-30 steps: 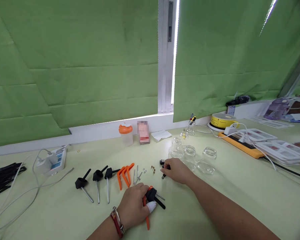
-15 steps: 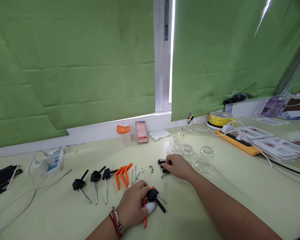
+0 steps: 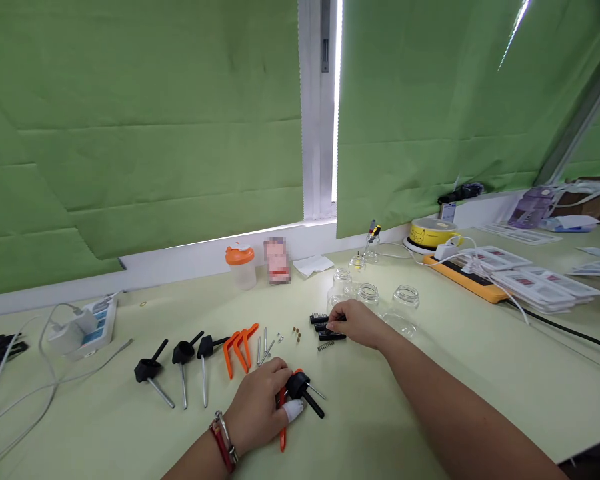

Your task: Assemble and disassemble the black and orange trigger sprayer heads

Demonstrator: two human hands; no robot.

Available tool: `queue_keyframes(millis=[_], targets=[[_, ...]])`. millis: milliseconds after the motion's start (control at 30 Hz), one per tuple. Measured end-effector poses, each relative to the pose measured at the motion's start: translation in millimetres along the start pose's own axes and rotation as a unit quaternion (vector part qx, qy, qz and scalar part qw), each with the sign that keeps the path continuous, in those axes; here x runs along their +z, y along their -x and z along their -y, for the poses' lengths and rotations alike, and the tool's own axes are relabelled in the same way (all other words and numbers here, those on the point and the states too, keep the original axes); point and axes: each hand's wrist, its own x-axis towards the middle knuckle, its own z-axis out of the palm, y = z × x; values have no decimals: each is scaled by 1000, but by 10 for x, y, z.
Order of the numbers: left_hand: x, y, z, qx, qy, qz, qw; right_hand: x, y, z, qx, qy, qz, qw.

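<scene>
My left hand (image 3: pixel 260 405), with a white wrap on one finger, is closed around a part with a black head (image 3: pixel 297 385), an orange lever (image 3: pixel 283 437) and a thin metal rod. My right hand (image 3: pixel 363 325) pinches at a group of small black parts (image 3: pixel 331 336); its fingertips hide what they hold. By them lies a loose spring (image 3: pixel 325 346). Several brass pieces (image 3: pixel 297 335) and metal pins (image 3: pixel 265 343) lie between the hands. Orange levers (image 3: pixel 240 349) and black heads on metal rods (image 3: pixel 183 353) are set out at left.
Clear glass jars (image 3: pixel 405 303) stand just beyond my right hand. Against the wall are an orange-lidded cup (image 3: pixel 242 272) and a folded tissue (image 3: pixel 313 265). A power strip (image 3: pixel 87 330) with cables is at left; an orange one (image 3: pixel 465 277) and paper stacks (image 3: pixel 545 288) at right.
The view has shifted slightly, so things sit further left. My right hand's fingers have moved a little, and more of the black parts shows. My left hand keeps its hold.
</scene>
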Motion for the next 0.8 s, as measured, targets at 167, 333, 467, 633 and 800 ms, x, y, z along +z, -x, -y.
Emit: queue_keyframes(millis=[167,333,467,633,800], targets=[[-2,3,5,0,-2,6,1000,51,23,38,-18,18,62,998],[10,0,21,-4,-15,1,1000,208,21,53,-54,-5,54,997],[25,5,43,11,-13,-3,1000,399,22,88,-87,-22,75,993],[23,6,59,27,-3,0,1000,499,48,159,-91,10,69,993],[68,0,147,30,36,14,999,480,58,189,-93,14,57,994]])
